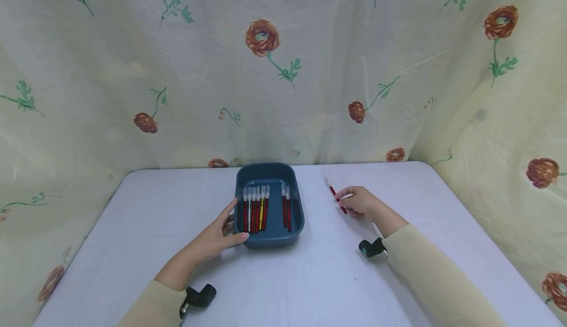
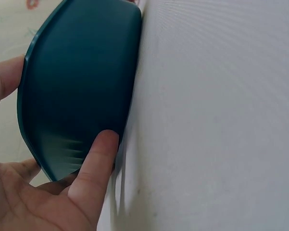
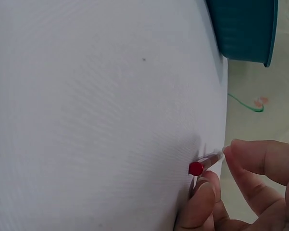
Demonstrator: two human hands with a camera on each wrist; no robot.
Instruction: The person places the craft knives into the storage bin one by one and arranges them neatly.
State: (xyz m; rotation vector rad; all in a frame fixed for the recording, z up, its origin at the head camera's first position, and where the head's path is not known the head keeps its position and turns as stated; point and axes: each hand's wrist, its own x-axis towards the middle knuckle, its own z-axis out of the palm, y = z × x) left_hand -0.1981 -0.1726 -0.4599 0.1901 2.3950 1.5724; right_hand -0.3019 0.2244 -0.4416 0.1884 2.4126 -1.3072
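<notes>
A blue tray stands on the table. My left hand rests spread against its near left corner, thumb and forefinger at the rim; in the left wrist view one finger lies low on the outer wall. To the right of the tray, my right hand pinches a red pen with a clear cap, its cap end pointing away. The pen's round red end faces the camera in the right wrist view, close over the tabletop; fingers hide part of its barrel.
Several capped pens, mostly red with a yellow and a white one, line the tray's left side. Two red pens lie at its right. A white cloth covers the table; a flowered curtain hangs behind and at both sides.
</notes>
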